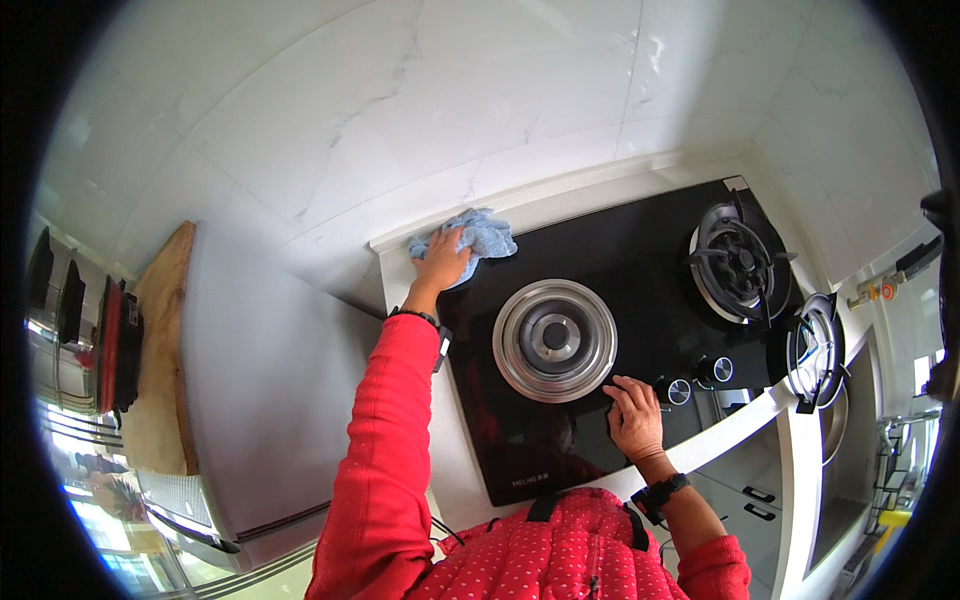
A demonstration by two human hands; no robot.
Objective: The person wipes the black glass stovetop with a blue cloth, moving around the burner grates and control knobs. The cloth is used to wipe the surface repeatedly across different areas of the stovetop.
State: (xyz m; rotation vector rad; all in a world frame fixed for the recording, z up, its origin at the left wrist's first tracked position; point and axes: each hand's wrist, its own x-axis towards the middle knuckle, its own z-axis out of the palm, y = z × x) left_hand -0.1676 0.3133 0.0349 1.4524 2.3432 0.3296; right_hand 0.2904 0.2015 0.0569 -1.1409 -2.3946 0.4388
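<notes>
At the back left corner of a black glass gas hob [637, 232], my left hand [442, 259] presses down on a crumpled light-blue cloth [484, 234]. The cloth covers that corner and part of the white counter behind. My right hand [634, 416] rests on the glass near the front edge, holding nothing, thumb and fingers a little apart. Its fingertips are beside the rim of the left burner's steel ring [506, 337], and left of two control knobs [679, 391]. No pan support sits on that left burner.
The right burner [739, 259] carries a black pan support. Another pan support [814, 352] lies on the counter's right part, by a sink [832, 427]. A grey refrigerator [277, 397] stands left, with a wooden board [161, 352] on its far side. A tiled wall [450, 112] rises behind.
</notes>
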